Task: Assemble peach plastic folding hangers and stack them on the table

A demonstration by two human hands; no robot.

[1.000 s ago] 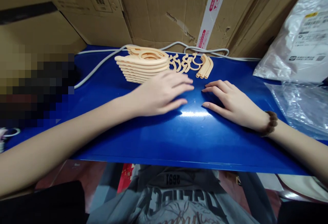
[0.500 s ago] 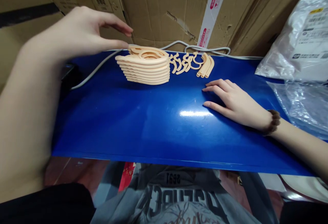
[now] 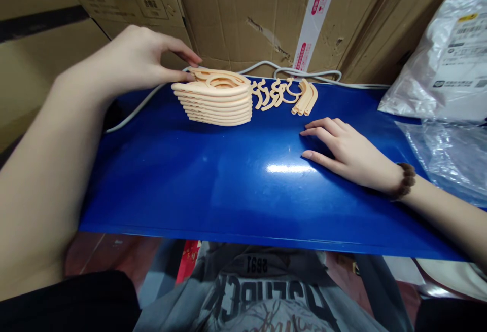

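Observation:
A stack of beige plastic pieces (image 3: 218, 104), which look like folding clothes hanger parts, stands at the back of the blue table (image 3: 213, 180). My left hand (image 3: 152, 58) reaches over the stack's back left corner; its thumb tip is at the top piece's edge, and its fingers are bent but apart from the thumb. Right of the stack lie several small beige hooks (image 3: 276, 93) and several curved beige arms (image 3: 305, 98). My right hand (image 3: 338, 147) rests palm down in front of them, fingers loosely spread, holding nothing.
Cardboard boxes (image 3: 243, 17) rise behind the table. A white cable (image 3: 262, 63) runs along the back edge and bends down at the left. At the right are a bubble-wrap bag (image 3: 437, 53) and clear plastic film (image 3: 449, 154).
My left hand has moved slightly right and down, bringing the thumb tip to the top of the stack. The right hand and the beige parts have stayed put.

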